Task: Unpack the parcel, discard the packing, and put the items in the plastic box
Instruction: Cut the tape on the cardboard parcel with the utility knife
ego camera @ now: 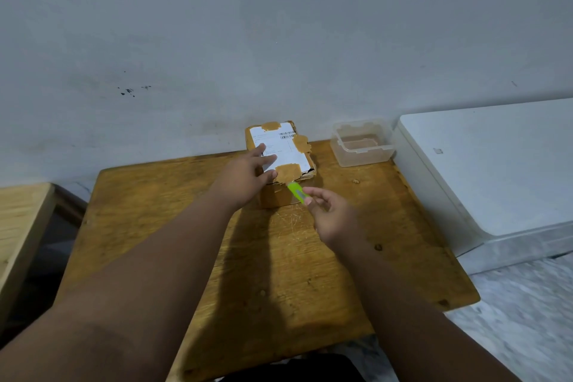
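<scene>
A brown cardboard parcel point(290, 146) with a white shipping label and brown tape patches stands at the far edge of the wooden table point(173, 226), against the wall. My left hand point(245, 177) lies flat on its top and left side, fingers spread over the label. My right hand point(328, 211) holds a green utility knife point(296, 192); the knife's tip points at the taped front edge of the parcel. A clear plastic box point(362, 143) stands to the right of the parcel with nothing inside.
A white appliance-like block point(483, 170) stands just right of the table, close to the plastic box. A second wooden surface point(21, 220) is at the left, across a dark gap. A grey wall runs behind the table.
</scene>
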